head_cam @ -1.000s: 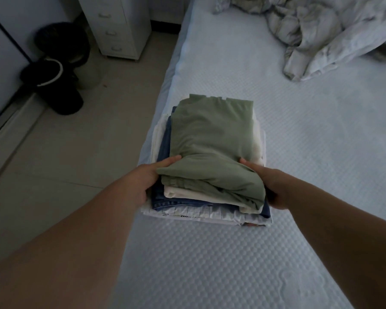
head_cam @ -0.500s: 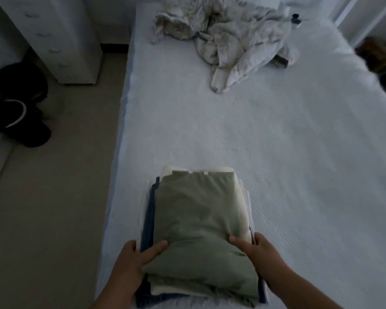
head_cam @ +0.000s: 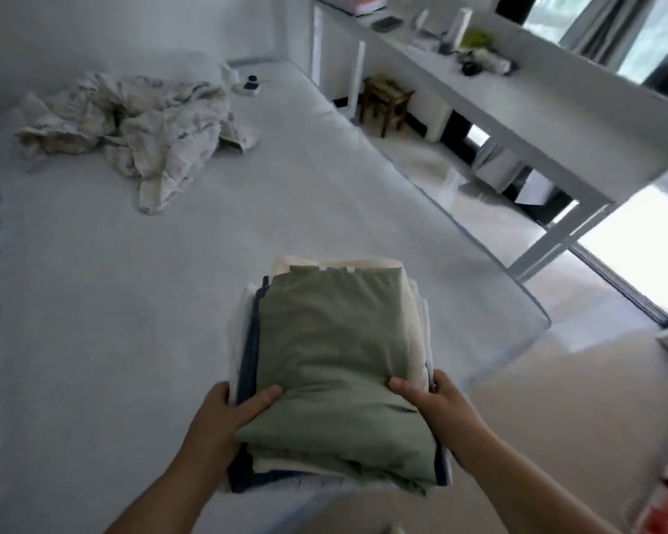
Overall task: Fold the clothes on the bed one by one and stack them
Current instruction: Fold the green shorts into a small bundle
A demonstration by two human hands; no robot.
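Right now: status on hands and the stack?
Left hand and right hand grip stack of folded clothes, green garment topmost. Crumpled pale bedding on mattress beyond.

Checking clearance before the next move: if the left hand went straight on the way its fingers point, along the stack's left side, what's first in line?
Looks free at first: the left hand points up the bed. The crumpled bedding lies further along, though depth is unclear.

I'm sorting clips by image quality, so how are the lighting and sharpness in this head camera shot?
Head view: dim and bluish over the bed; blown-out daylight on the floor at right; motion blur smears the desk and right edge; wide-angle bending; the green garment on the stack is reasonably sharp.
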